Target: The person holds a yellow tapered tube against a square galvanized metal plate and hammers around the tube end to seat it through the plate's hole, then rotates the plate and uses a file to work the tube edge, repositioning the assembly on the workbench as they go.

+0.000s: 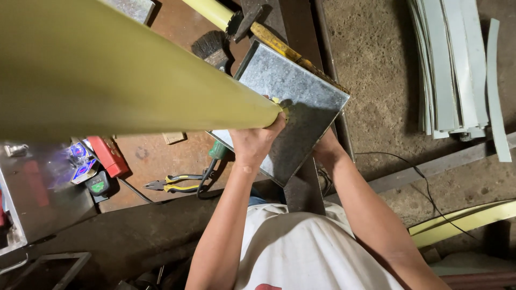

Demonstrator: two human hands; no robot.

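Note:
A square galvanised metal sheet (301,102) lies tilted over the edge of a rusty workbench (161,156). My left hand (255,142) rests on the sheet's near left part, fingers curled by the end of a big yellow-green pipe (107,70) that crosses the view close to the camera. What those fingers pinch is hidden by the pipe end. My right hand (325,145) grips the sheet's lower right edge from beneath; only the wrist and the heel of the hand show.
On the bench lie yellow-handled pliers (174,184), a red box (109,156), a black brush (210,47), a yellow-handled hammer (274,40) and a black cable. Pale metal strips (451,64) are stacked on the dirt floor at right. A yellow strip (462,220) lies lower right.

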